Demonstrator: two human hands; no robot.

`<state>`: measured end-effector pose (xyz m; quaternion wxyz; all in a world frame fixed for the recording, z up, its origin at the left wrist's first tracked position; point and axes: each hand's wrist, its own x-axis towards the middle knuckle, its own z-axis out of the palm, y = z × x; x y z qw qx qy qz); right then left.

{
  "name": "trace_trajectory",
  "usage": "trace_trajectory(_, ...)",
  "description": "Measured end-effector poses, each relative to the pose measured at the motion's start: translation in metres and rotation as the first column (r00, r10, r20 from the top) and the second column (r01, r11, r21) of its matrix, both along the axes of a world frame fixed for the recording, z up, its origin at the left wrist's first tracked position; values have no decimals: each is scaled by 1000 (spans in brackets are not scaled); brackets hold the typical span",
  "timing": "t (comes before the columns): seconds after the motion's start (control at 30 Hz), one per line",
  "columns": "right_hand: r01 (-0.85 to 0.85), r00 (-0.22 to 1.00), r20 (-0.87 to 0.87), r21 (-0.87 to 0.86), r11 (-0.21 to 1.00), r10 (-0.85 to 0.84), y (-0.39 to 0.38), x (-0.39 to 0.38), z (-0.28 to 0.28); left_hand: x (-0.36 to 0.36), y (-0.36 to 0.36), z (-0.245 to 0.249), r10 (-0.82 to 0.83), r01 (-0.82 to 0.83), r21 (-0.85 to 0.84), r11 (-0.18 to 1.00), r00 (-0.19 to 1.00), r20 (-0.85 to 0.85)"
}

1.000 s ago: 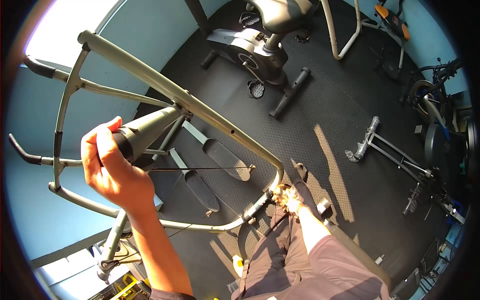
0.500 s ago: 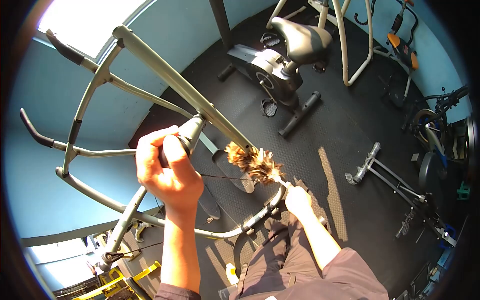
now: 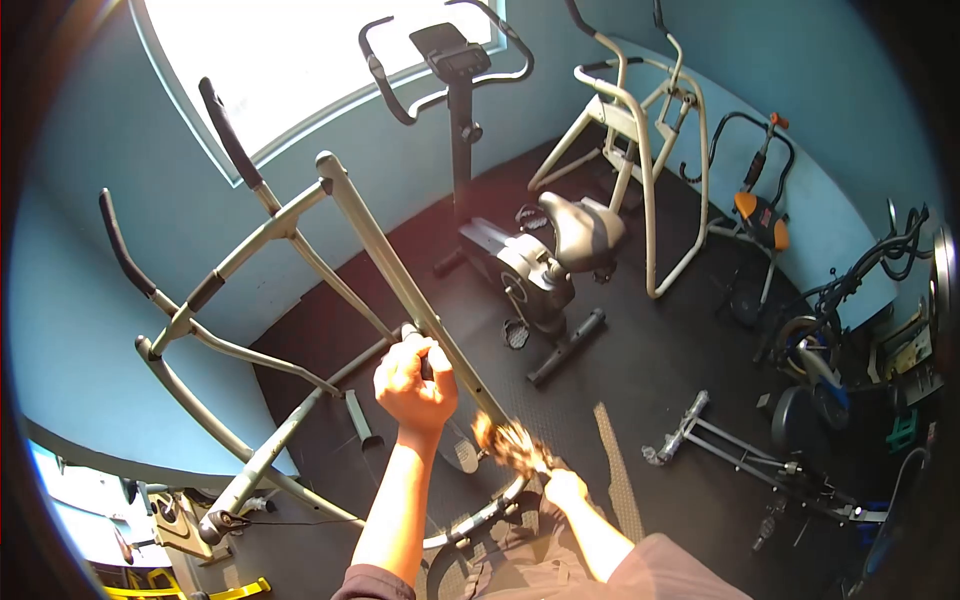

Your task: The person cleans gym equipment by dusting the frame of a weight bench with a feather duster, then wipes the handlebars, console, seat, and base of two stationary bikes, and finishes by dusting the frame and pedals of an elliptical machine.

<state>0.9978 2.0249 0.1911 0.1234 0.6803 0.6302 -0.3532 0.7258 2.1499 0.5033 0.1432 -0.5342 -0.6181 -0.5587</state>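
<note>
My right hand (image 3: 566,490) is closed round the handle of a feather duster (image 3: 508,443). Its brown feathers are against or right beside the lower end of the slanting beige bar (image 3: 385,262) of an exercise machine. At the middle of that bar, my left hand (image 3: 415,388) is wrapped round a dark handle grip (image 3: 429,364), mostly hidden by the fingers. To the left rise the machine's upright arms with black foam grips (image 3: 230,135). A curved lower tube (image 3: 480,520) runs in front of my legs.
An exercise bike (image 3: 535,265) stands ahead, below a bright window. Behind it to the right is a cream-coloured frame machine (image 3: 650,190). A grey metal frame (image 3: 745,440) lies on the dark floor at right, near more equipment. Yellow-framed equipment (image 3: 190,585) stands at lower left.
My view has tilted up, bringing the bike's console and the window into sight. Both hands appear lower in view; the left stays on the grip and the right still holds the duster.
</note>
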Motion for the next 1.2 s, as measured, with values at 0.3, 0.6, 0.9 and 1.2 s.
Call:
trace_trajectory(0.3,50,989,-142,14,999,-47,-16,56,102,2,-7,7,6,-6,-28,1000,1000,4)
trace_trajectory(0.6,196,847,-532,274,942,-21,74,115,148,2,-8,3,-6,5,-39,999,1000,-19)
trace_trajectory(0.9,240,806,-591,269,933,-37,207,164,226,22,2,-3,237,-231,-86,969,969,74)
trace_trajectory(1.2,89,959,-276,507,858,64,306,251,165,20,-1,-17,250,-207,-184,961,934,255)
